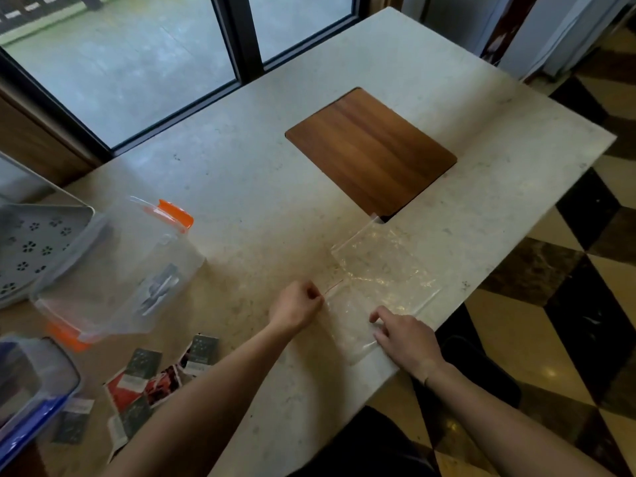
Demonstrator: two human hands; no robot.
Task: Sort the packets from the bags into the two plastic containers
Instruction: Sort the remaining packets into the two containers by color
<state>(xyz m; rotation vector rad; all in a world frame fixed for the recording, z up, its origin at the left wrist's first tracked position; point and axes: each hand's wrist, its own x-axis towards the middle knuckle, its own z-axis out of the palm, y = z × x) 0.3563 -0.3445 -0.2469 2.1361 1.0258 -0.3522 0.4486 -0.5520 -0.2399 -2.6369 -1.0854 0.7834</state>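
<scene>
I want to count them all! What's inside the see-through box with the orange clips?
The orange-clipped container holds a few dark packets, seen blurrily through its clear wall. Their exact number cannot be told.

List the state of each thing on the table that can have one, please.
Clear bag: flat, looks empty.
Orange-clipped container: open, no lid on.
Blue-clipped container: partly out of view, cannot tell.
Packets: loose on table.
Left hand: pinching bag edge.
Right hand: pressing on bag.
</scene>
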